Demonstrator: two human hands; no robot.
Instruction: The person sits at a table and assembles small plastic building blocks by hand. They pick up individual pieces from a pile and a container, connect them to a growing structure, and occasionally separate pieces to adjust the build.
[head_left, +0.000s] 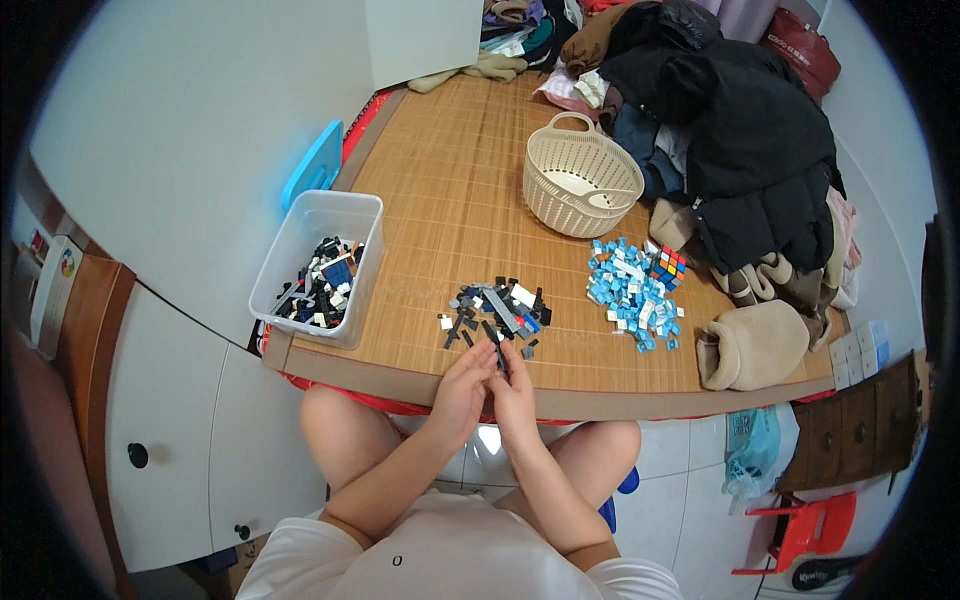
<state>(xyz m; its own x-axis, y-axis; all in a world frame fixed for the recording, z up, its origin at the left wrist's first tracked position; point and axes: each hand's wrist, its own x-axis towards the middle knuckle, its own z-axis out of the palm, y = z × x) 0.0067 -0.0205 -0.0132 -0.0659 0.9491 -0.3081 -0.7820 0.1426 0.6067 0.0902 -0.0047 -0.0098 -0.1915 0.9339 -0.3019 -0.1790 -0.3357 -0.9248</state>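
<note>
My left hand (462,388) and my right hand (514,392) meet at the near edge of the mat-covered surface, fingers closed together. Between their fingertips is a narrow dark toy building brick (491,332), partly hidden by the fingers. Just beyond it lies a loose pile of toy building bricks (500,302), mostly black and grey with a few white, blue and red ones. To the left, a clear plastic bin (364,255) holds many more bricks in black, white, blue and brown.
A blue lid (313,165) stands behind the bin. On the right lie small light-blue and white tiles (632,295) beside a colourful puzzle cube (668,266). Behind them stands a beige basket (578,160). Heaped clothes (730,130) and a beige cushion-like item (755,345) fill the right side.
</note>
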